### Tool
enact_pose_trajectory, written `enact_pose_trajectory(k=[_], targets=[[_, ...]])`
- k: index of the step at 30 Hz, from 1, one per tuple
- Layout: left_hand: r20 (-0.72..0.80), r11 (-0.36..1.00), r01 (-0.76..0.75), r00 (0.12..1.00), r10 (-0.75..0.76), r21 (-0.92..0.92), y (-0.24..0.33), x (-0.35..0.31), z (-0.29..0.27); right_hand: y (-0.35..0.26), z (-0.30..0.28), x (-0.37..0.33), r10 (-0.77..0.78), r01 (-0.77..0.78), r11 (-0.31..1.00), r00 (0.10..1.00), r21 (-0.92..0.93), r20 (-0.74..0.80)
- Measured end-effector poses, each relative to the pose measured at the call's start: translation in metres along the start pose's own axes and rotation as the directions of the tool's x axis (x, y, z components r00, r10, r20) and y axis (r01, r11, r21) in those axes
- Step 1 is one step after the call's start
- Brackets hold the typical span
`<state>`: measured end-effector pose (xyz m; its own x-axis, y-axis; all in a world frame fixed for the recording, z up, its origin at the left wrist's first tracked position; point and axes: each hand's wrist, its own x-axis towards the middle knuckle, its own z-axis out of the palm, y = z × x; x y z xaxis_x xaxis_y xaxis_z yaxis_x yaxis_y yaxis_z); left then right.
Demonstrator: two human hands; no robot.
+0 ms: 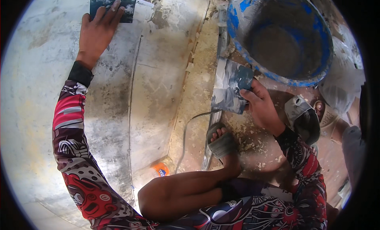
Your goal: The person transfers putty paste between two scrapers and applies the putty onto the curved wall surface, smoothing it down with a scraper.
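Observation:
At the upper left, my left hand [97,34] presses a dark rectangular putty spreader [130,11] flat against the pale, patchy wall surface [114,83]. Its fingers lie across the face of the spreader, and the thumb is along the near edge. My right hand [263,105] grips a second flat putty spreader [227,89] at its right side, thumb on top. Grey-white paste is smeared over much of that one, with its dark green colour showing near the thumb. This spreader is held just below the left of a blue bucket [233,42] caked with grey residue.
My bent leg and sandalled foot [222,141] are below the right spreader, beside a metal rail [209,159]. A dark cable [186,129] curves over the stained ledge. An orange-labelled container [161,168] stands near my knee. Right of my right hand are a grey-and-black container [303,117] and a translucent plastic bag [340,87].

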<state>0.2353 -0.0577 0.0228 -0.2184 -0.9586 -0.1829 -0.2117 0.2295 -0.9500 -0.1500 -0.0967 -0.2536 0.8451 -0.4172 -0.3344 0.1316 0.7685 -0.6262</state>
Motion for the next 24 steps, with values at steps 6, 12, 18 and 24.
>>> enact_pose_trajectory(k=[6,12,18,24], targets=[[0.076,0.999,-0.052,0.996,0.051,0.017,-0.002,-0.007,-0.009,-0.002,0.004,0.002,-0.008,0.008,1.000,1.000,0.019,0.026],[0.129,0.998,-0.059,0.990,0.057,0.012,0.000,-0.023,-0.026,-0.003,0.000,0.001,0.001,-0.001,1.000,1.000,0.020,0.009],[-0.011,0.995,-0.084,0.996,0.084,-0.057,-0.005,-0.009,-0.039,0.000,-0.007,0.002,-0.004,0.004,1.000,1.000,-0.025,0.000],[-0.065,0.988,-0.109,0.993,0.102,-0.106,-0.010,0.027,-0.037,-0.007,0.000,0.000,0.003,-0.003,1.000,1.000,-0.014,-0.017]])
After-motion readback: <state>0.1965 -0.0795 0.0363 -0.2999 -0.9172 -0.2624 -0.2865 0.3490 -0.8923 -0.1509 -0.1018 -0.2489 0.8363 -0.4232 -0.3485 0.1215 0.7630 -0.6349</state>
